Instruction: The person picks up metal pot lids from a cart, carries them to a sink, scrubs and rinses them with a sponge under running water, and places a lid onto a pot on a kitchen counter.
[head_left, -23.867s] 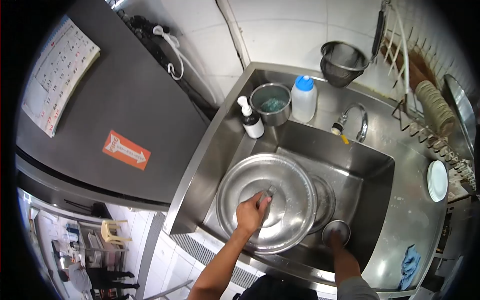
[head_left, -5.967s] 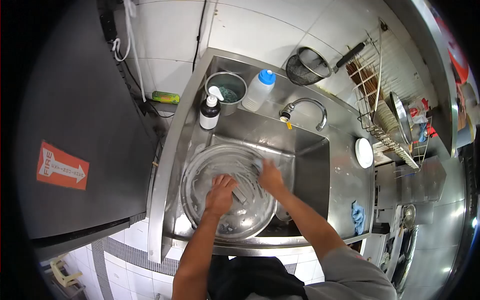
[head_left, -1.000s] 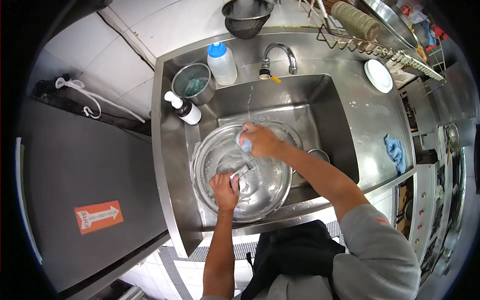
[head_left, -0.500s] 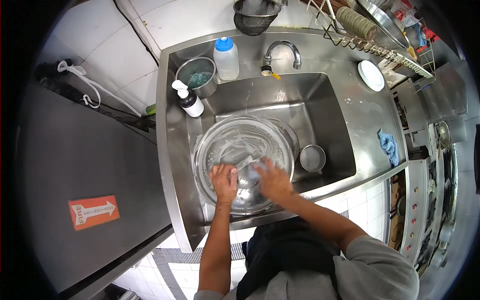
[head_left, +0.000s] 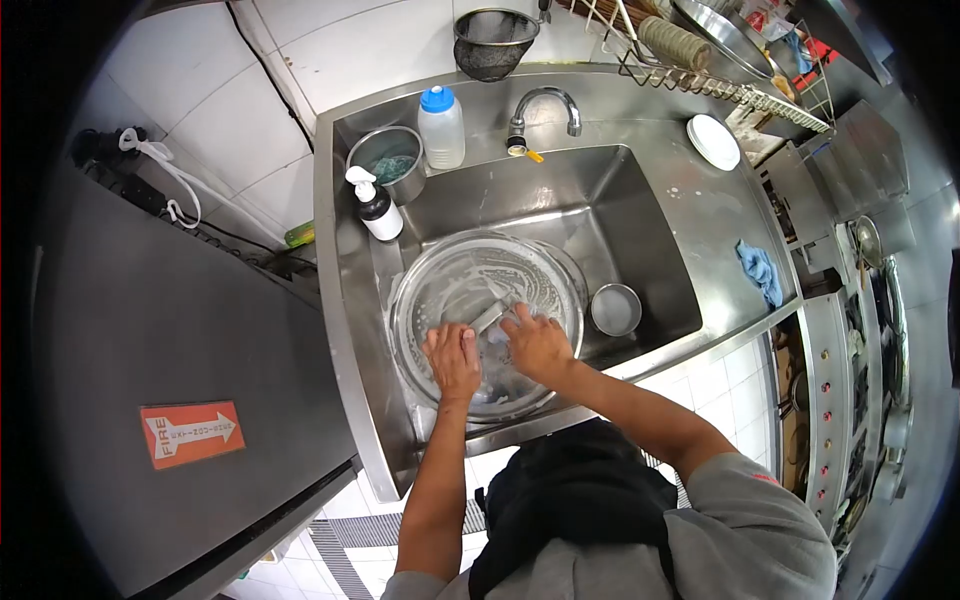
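Note:
A large round metal lid, streaked with white suds, lies in the sink with its bar handle facing up. My left hand is closed at the near left end of the handle, steadying the lid; its exact grip is partly hidden. Pressed to the lid just right of the handle, my right hand is curled over a pale bluish scrubbing pad, mostly covered by the fingers.
A small round metal bowl sits in the sink right of the lid. Along the back stand a pump bottle, a metal pot, a blue-capped bottle and the faucet. A blue cloth lies on the right counter.
My right hand, blurred before, has shifted slightly up on the lid and now shows sharply. My left hand stays by the handle. The whole view has shifted a little.

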